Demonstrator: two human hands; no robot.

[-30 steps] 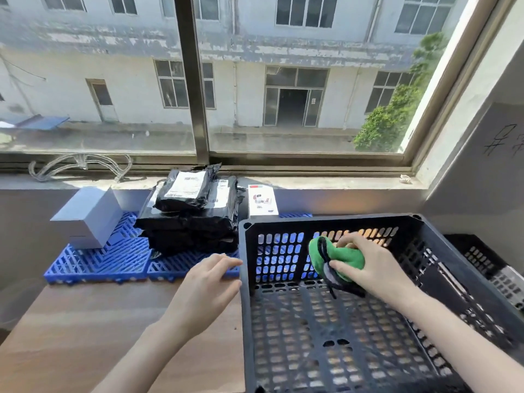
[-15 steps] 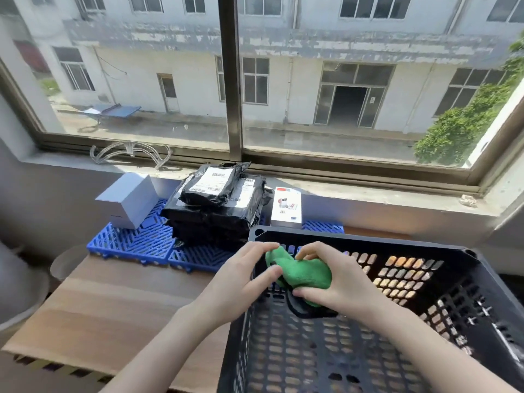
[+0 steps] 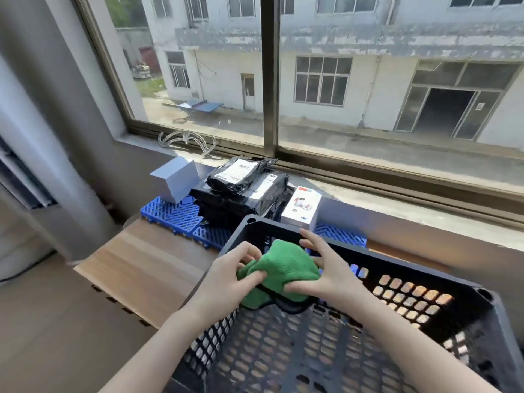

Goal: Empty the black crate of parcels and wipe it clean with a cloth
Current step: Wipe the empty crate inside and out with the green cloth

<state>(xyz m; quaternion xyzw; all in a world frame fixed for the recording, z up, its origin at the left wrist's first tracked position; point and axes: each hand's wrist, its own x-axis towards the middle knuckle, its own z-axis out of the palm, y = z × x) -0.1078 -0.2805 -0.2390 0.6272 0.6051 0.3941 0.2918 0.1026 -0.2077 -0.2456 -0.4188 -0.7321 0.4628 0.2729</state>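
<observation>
Here, the left hand (image 3: 226, 279) and the right hand (image 3: 334, 276) meet on a bunched green cloth (image 3: 283, 268), held between them just inside the far left corner of the black perforated crate (image 3: 402, 269). The left hand's fingers and thumb are curled and pinch the cloth's left edge. The right hand grips its right side, thumb pressed into the lower fold, with the forefinger lying straighter across the top, near the crate's rim. A dark piece shows beneath the cloth (whether it is a strap or part of the cloth cannot be told). The crate's mesh floor extends from below the hands toward the wearer, and both forearms reach in across it.

Beyond the hands, outside the crate, a stack of black poly-mailer parcels (image 3: 241, 194) with white shipping labels rests on a blue grid mat (image 3: 170, 214). Just beyond the right hand's fingertips stands a white printed carton (image 3: 302, 208), close against the stack (actual contact is not clear). Beyond and to the left of the left hand, a plain pale grey box (image 3: 174, 180) sits on the same mat. The mat lies on a wooden tabletop (image 3: 136, 268), which spreads to the left of the left hand.
</observation>
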